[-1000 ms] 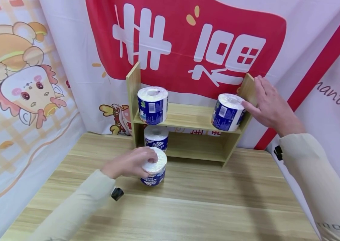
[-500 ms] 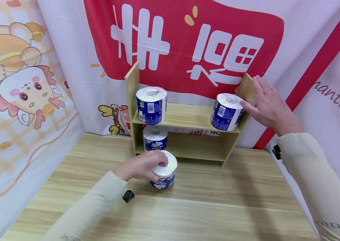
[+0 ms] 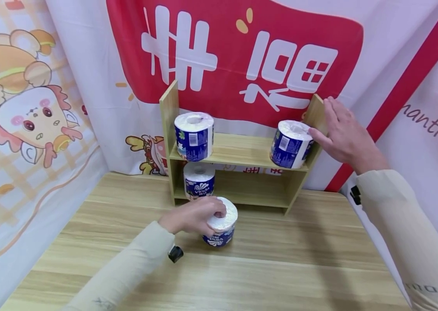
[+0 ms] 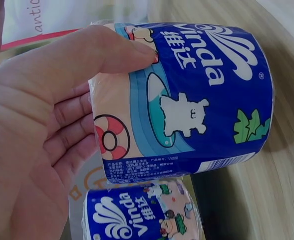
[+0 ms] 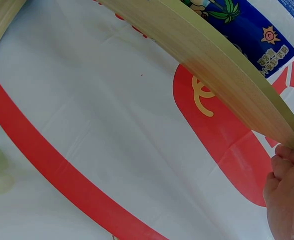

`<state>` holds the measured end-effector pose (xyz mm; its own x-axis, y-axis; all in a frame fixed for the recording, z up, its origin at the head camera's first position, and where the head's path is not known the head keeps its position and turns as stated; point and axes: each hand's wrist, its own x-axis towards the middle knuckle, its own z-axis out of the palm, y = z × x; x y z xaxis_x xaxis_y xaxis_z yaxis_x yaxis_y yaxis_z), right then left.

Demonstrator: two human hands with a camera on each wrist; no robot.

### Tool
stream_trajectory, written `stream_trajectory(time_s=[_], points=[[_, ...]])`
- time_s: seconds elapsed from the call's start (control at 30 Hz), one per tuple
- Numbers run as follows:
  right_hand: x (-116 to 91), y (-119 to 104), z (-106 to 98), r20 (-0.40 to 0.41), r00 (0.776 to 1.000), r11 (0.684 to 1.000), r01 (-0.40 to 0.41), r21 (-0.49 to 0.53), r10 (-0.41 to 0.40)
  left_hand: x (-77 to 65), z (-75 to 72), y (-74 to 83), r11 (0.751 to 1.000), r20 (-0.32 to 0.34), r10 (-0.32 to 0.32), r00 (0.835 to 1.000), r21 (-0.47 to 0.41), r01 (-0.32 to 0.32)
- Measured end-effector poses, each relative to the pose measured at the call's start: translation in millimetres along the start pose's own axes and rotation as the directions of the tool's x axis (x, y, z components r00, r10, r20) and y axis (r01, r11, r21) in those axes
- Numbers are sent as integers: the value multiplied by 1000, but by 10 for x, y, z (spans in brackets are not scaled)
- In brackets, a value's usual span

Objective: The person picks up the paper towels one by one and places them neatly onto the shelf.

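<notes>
My left hand (image 3: 195, 217) grips a wrapped toilet roll (image 3: 219, 236) from above in the head view, in front of the shelf. Its thumb (image 4: 132, 55) presses the blue printed wrapper in the left wrist view, while the other fingertips are hidden behind the roll. Whether this roll touches the table, I cannot tell. My right hand (image 3: 348, 134) rests with extended fingers against the right side panel (image 3: 316, 113) of the small wooden shelf (image 3: 242, 147). Its thumb points in towards another toilet roll (image 3: 289, 147) on the upper board.
A third toilet roll (image 3: 194, 137) stands at the upper board's left end. Below it, one more roll (image 3: 199, 180) sits in the lower compartment. The wooden table (image 3: 265, 276) extends in front, and printed cloth (image 3: 230, 47) hangs behind.
My left hand has carried its roll to the right and slightly nearer, away from the front of the lower-compartment roll. My right hand has stayed at the panel.
</notes>
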<state>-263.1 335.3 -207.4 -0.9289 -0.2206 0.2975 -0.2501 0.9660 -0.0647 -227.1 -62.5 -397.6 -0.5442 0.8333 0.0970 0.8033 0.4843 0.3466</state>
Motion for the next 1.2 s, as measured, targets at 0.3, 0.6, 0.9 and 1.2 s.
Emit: stream_trajectory(time_s=[0.3,0.6,0.9,1.2], points=[[0,10,0,3,1000,1000,1,4,-1,173,41,47,1000,8,25,1000,13,-25],[-2,4,4,-2,1000,1000,-1,2,1,368,44,114,999,19,45,999,5,-45],[10,-2,3,6,1000,1000,-9,-5,10,530,14,166,998,23,62,998,4,-62],[13,-9,-1,12,1000,1000,-13,-8,13,682,-4,153,999,18,47,999,2,-47]])
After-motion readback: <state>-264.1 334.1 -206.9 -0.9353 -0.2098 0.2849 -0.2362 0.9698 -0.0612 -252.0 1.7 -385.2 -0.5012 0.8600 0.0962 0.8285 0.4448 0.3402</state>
